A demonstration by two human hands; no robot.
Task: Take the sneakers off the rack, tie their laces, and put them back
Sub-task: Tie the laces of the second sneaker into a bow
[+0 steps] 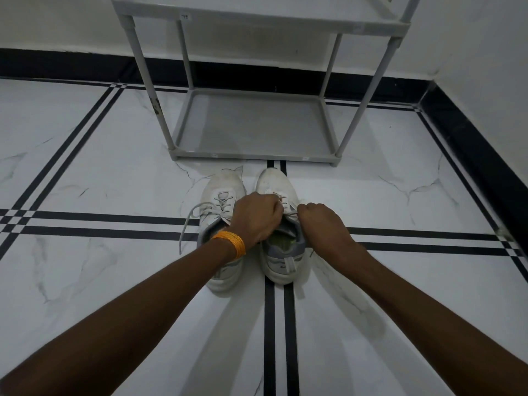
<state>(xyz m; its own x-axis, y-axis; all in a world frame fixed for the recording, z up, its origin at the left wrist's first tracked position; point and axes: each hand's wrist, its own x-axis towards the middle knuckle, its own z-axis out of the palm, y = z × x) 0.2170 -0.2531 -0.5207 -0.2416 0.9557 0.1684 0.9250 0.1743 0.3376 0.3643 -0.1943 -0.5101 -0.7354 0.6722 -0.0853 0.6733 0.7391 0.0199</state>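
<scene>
Sneakers [251, 224] on floor [85, 167], no legible writing

No text, brand or number can be read anywhere. Small white stickers are seen on the grey rack [257, 151]: one on the upper shelf's front edge at the upper centre of the frame, two on the bottom shelf's front rail; their print is too small to be made out. A faint mark on the heel of the right sneaker [281, 265] is blurred.

head | above, facing forward-down | close over floor [85, 167]; rack [251, 124] ahead
</scene>
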